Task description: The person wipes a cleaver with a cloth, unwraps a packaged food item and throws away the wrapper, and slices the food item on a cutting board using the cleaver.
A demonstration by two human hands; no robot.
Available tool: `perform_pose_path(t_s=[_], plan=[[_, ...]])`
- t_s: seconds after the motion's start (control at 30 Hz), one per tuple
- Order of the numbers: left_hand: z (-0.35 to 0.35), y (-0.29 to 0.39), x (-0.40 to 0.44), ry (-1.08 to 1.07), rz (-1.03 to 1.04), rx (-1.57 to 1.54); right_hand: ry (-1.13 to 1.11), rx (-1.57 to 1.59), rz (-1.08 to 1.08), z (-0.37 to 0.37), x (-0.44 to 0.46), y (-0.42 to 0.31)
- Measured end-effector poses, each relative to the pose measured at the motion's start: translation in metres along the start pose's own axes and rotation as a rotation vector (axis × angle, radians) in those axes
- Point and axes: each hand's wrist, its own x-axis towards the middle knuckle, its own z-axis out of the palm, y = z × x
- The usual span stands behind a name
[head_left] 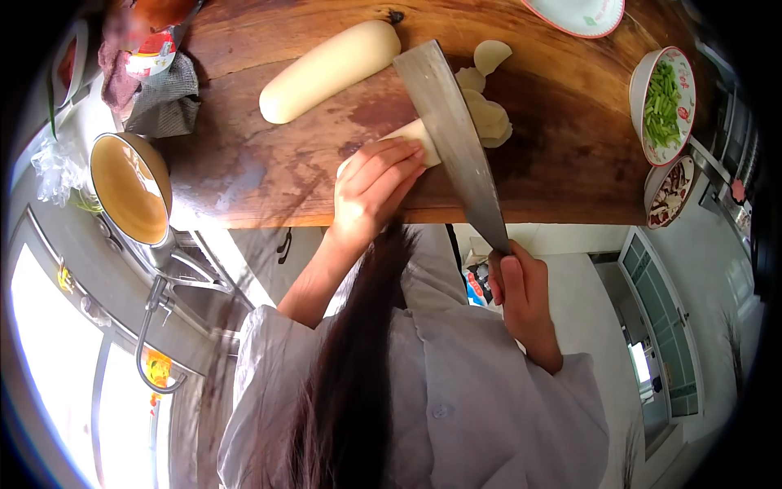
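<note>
My left hand presses down on a pale, peeled root vegetable lying on the wooden board; its fingers cover much of the piece. In my right hand is the handle of a cleaver. The broad blade slants across the board against the vegetable's cut end, just right of my left fingertips. Beyond the blade lie several thin round slices, partly overlapping. Another peeled pale root rests whole at the back of the board. I cannot tell the vegetable's exact kind.
On the right stand a bowl of chopped greens and a smaller bowl of dark sliced pieces. A white plate sits at the back. To the left are a yellow bowl, a grey cloth and a faucet.
</note>
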Motion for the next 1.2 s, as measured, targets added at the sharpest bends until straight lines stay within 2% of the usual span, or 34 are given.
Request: perform_pose_path(t_s=[0.37,0.77,0.93,1.03,1.17,1.2], plan=[[0.002,-0.002,-0.001,0.007,-0.01,0.009,0.035,-0.075,0.061,0.003,-0.011,0.002],[-0.001,-0.002,0.002,-0.025,-0.03,-0.042,0.093,-0.144,-0.079,0.021,0.02,0.032],[-0.001,0.001,0.001,-0.033,-0.054,-0.041,0.16,-0.021,-0.183,0.029,0.023,0.041],[0.0,-0.002,0.001,-0.016,-0.015,0.002,0.155,0.069,-0.113,0.027,0.017,0.048],[0.0,0.001,-0.003,-0.006,-0.031,-0.017,0.152,-0.038,-0.147,0.018,0.007,0.048],[-0.001,0.001,-0.002,-0.02,-0.042,-0.024,0.122,0.118,-0.158,0.018,0.009,0.048]])
